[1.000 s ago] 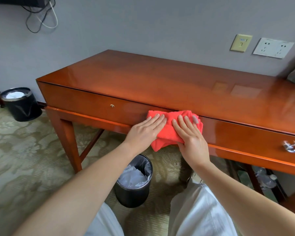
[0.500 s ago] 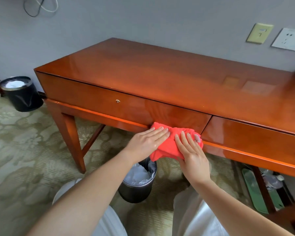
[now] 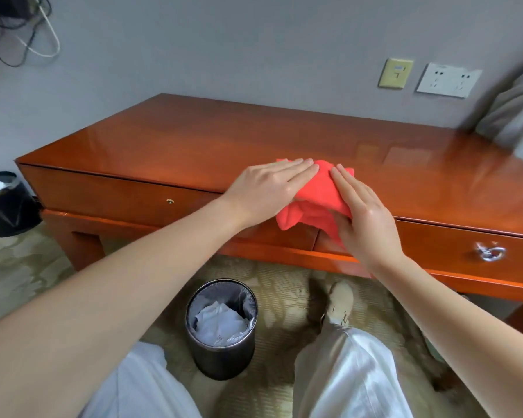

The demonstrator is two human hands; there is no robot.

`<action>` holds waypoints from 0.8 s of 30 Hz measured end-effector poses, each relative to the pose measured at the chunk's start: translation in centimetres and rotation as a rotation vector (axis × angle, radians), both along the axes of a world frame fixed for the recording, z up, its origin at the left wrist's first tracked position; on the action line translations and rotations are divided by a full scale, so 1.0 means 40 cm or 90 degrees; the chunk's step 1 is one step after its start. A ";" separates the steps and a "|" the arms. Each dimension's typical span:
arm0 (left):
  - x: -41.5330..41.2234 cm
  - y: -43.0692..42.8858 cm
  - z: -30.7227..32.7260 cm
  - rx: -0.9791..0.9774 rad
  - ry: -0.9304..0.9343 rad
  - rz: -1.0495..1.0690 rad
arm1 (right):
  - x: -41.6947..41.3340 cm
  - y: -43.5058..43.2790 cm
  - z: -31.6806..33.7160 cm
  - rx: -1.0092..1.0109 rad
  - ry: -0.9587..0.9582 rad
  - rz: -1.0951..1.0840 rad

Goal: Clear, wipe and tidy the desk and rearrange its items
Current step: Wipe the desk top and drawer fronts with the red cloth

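My left hand (image 3: 269,188): flat, fingers straight, pressing on the red cloth (image 3: 314,191).
My right hand (image 3: 363,213): fingers straight, laid on the cloth's right side.
Red cloth: at the desk (image 3: 194,140) top's front edge, part hanging over the drawer front.
Below: lined bin (image 3: 221,327) near my shoe (image 3: 340,300).

1. Cloth (image 3: 314,188): its sides are under the left hand (image 3: 269,188) and right hand (image 3: 363,212), and the overhanging part is partly behind the right hand.
2. Table (image 3: 194,140): right end cut off by the frame edge.
3. Bin (image 3: 3,203) at far left: cut off by the edge.
4. Drawer handle (image 3: 491,251): blurred.
5. Grey fabric (image 3: 514,116) at right: blurred and cut off.
6. Cables (image 3: 27,40): cut off at the top.
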State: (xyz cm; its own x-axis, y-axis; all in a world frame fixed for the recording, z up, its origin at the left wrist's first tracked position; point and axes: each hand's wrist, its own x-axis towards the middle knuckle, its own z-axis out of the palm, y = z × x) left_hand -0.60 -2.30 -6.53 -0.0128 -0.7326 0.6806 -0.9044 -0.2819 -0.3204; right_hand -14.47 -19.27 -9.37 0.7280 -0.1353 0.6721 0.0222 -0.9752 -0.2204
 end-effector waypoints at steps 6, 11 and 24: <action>0.013 -0.050 0.055 0.373 0.444 0.162 | 0.058 -0.037 0.096 0.076 0.391 -0.013; 0.005 -0.025 0.002 0.255 0.375 0.167 | 0.045 -0.020 0.064 0.005 0.300 -0.075; 0.015 0.227 -0.099 0.095 0.322 0.280 | 0.136 0.221 -0.021 -0.056 0.230 0.026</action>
